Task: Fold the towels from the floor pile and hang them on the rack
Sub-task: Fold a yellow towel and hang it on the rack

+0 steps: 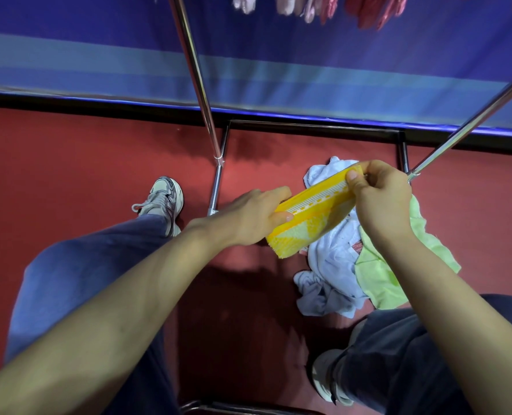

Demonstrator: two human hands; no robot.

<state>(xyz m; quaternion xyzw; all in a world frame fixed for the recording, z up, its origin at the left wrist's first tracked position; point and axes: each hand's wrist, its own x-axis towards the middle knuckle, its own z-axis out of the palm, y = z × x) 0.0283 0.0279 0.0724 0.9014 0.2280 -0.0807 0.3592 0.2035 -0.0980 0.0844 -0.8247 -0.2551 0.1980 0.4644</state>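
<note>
— Where is the yellow towel held, and how?

— It is held in the air between both hands, already folded into a narrow band. Its near end is clamped by the left hand, with the thumb under the edge and the fingers laid over the top. Its far end is pinched by the right hand, with the thumb pressed onto the striped border.

— How is its long axis laid?

— From the left hand it slants forward and to the right, up to the right hand. The right hand is thus the one set further forward.

— And what is found around the hands?

— The floor pile, pale and green cloth crumpled together, is seen directly below the right hand. One chrome rack pole is set just ahead of the left hand, and a second pole beyond and to the right of the right hand. Pink cloths are hung well above and ahead of both hands.

— What is the coming move thought to turn on?

— Probably on that slant. The hanging rail itself cannot be made out, but the band would likely have to be lifted up and forward from both hands. It would be led by the right hand, with the axis swung level.
</note>
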